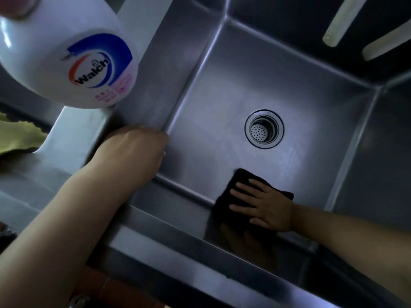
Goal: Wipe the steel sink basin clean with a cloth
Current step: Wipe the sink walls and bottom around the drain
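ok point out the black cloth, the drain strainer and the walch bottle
black cloth (230, 210): head view, its left part beside the fingers
drain strainer (259, 132): head view, perforated basket
Walch bottle (66, 52): head view, white body

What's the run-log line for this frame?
phase: wiping | right hand: flat on black cloth, near floor of sink basin | left hand: braced on near-left corner | drain: uncovered

Steel surface around sink basin: white Walch bottle on rim, yellow-green cloth far left.

A black cloth, grey steel sink, white bottle with blue-and-red label, yellow-green rag.
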Available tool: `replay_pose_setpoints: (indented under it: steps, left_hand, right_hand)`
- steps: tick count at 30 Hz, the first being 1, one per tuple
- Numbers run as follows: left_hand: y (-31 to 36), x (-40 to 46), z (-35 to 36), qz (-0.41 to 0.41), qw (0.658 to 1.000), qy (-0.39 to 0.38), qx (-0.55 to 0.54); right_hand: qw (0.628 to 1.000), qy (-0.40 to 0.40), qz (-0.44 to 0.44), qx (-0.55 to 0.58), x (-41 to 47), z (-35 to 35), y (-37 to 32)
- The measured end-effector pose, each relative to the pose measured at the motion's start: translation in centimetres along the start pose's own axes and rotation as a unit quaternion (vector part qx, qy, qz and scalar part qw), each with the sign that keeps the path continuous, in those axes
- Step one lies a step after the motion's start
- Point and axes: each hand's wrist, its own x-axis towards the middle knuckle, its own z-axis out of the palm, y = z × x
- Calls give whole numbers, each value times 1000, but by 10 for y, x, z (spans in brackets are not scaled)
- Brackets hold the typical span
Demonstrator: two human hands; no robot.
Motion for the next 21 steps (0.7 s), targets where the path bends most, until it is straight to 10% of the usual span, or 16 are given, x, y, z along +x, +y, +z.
replay_pose_setpoints:
  steps: [21]
  left_hand:
    - [-11,7,15,43,998,-33,-25]
  right_hand:
    - [917,91,386,-42,165,-49,90]
